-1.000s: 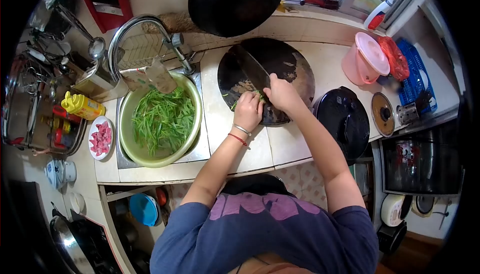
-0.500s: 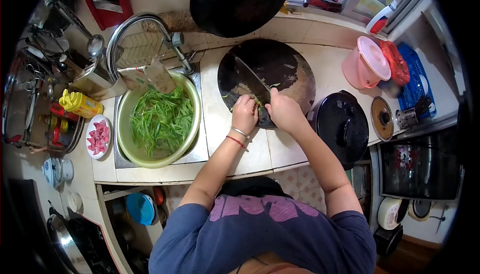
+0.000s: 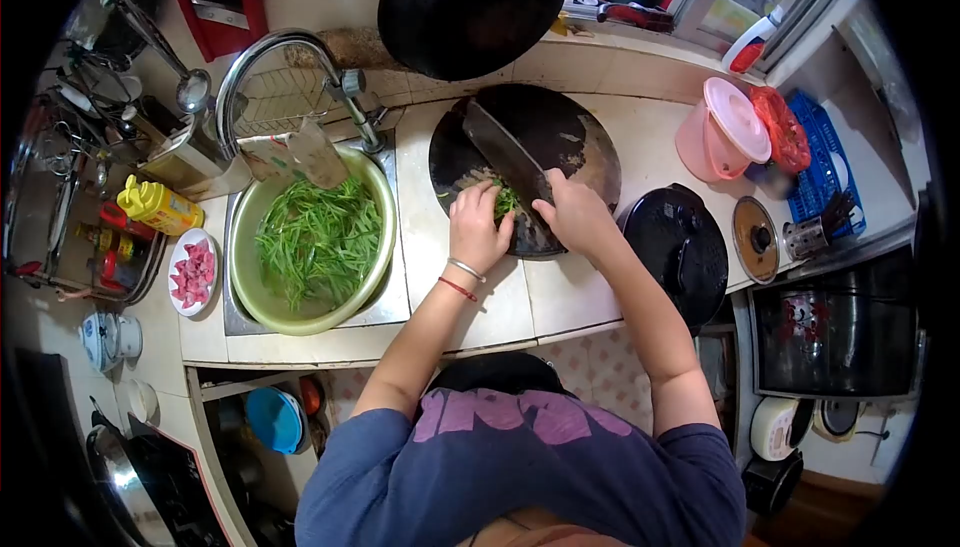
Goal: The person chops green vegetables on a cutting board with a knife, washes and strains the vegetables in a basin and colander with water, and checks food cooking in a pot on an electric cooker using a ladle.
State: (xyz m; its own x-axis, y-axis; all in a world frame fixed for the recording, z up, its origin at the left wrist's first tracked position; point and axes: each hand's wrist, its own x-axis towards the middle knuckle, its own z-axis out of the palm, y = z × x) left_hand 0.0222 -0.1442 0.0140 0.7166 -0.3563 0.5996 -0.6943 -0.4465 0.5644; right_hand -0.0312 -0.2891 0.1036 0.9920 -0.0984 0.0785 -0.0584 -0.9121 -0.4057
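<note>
On the counter lies a round dark chopping board (image 3: 580,137). My right hand (image 3: 578,212) is closed round the handle of a wide cleaver (image 3: 502,146), whose blade points up and left across the board. Small chopped greens (image 3: 508,199) lie beside the blade. My left hand (image 3: 480,224), with a silver bangle and a red string at the wrist, rests at the board's lower left with its fingers against the greens. A pale green basin (image 3: 388,237) in the sink holds long leafy greens (image 3: 320,237) in water.
Left of the basin is a white plate of pink pieces (image 3: 193,272) near a yellow bottle (image 3: 160,207). A faucet (image 3: 228,87) arches over the sink. Right of the board are a black lidded pot (image 3: 675,255), a pink bucket (image 3: 722,132) and a glass lid (image 3: 755,239). A black wok (image 3: 470,7) hangs behind.
My left hand has shifted slightly left, its fingers spread more over the greens. More of the chopped greens show beside the blade. The cleaver stays in my right hand.
</note>
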